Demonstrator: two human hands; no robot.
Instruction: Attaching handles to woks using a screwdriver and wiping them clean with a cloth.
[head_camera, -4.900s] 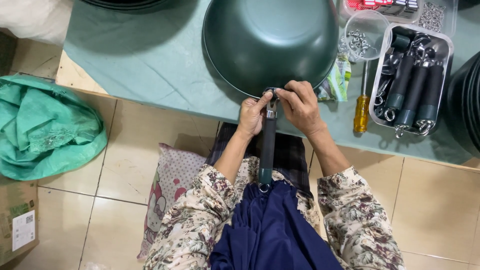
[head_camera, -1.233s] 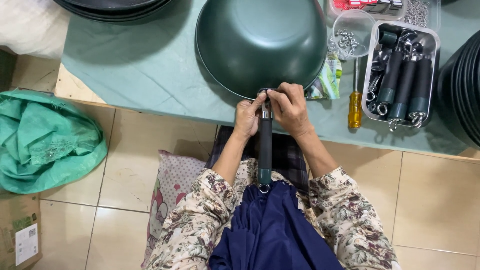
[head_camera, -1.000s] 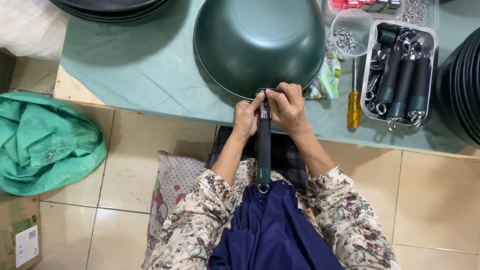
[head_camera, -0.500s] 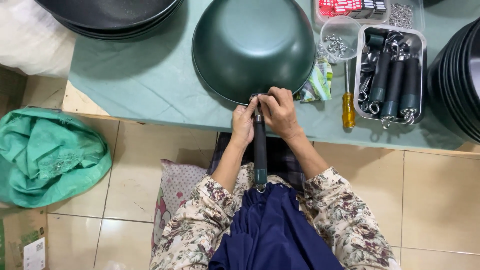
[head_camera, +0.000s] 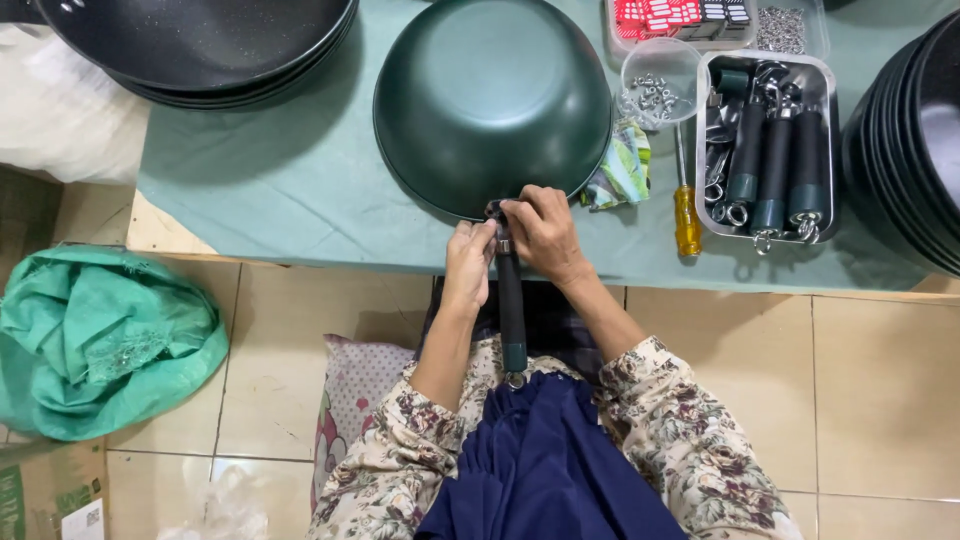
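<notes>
At the near edge of a green-covered surface (head_camera: 280, 190), a dark green wok (head_camera: 492, 100) lies upside down, its domed underside facing up. A long dark handle (head_camera: 512, 310) runs from the wok's near rim straight toward the person, ending in a metal hanging ring over a navy garment in the lap.

Both hands meet at the joint where handle and wok rim come together. The left hand (head_camera: 467, 262) grips the top of the handle from the left, fingers curled round it. The right hand (head_camera: 541, 232) is closed over the joint from the right, fingertips pinched at the bracket; whether it holds a screw or small part cannot be told. Both forearms, in floral sleeves, angle inward from the lap so the wrists nearly touch.

The step in hand appears to be fitting the handle onto the wok, seating or fastening it at the rim. The next move likely calls for keeping the handle steady and lined up while the fastening is tightened.

To the right of the wok sit a clear bowl of small screws (head_camera: 655, 85), a yellow-handled screwdriver (head_camera: 686, 205) and a metal tray of spare handles (head_camera: 768, 150). Stacks of dark pans (head_camera: 200, 45) stand at the far left and right. A green sack (head_camera: 100, 340) lies on the tiled floor at left.
</notes>
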